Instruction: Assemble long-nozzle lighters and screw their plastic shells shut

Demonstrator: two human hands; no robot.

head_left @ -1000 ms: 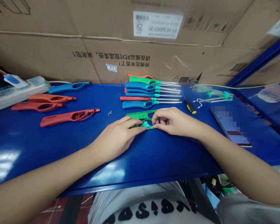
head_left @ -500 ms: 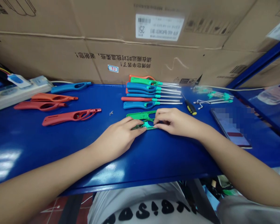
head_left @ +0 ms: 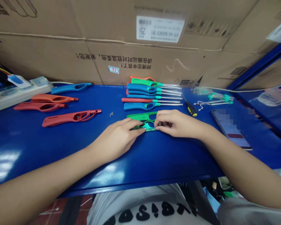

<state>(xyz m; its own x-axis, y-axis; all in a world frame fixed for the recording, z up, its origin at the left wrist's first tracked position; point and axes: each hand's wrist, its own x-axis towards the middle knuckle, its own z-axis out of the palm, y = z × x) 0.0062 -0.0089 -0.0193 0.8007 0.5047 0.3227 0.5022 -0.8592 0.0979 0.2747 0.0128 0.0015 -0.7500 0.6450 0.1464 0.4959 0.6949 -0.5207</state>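
Note:
Two green lighter casing halves lie open on the blue table in front of me. The nearer half holds a teal trigger [head_left: 150, 126] and small inner parts, partly hidden by my fingers. My left hand [head_left: 118, 136] is closed on the left part of this nearer half, thumb and fingers around its edge. From the right, my right hand [head_left: 175, 123] pinches its other end, with curled fingers that also cover the end of the farther green half [head_left: 140, 116]. Whether a small part sits between the right fingertips cannot be seen.
Several assembled lighters [head_left: 140, 106] are lined up behind my hands. Red casings [head_left: 61, 119] and small screws [head_left: 111, 114] lie left. A screwdriver [head_left: 191, 109], metal tubes with teal parts [head_left: 219, 101] and a phone [head_left: 234, 131] lie right. A cardboard box [head_left: 117, 47] backs the table.
Both hands stay at the nearer green casing half. The left fingertips have shifted very slightly left; nothing else has visibly moved.

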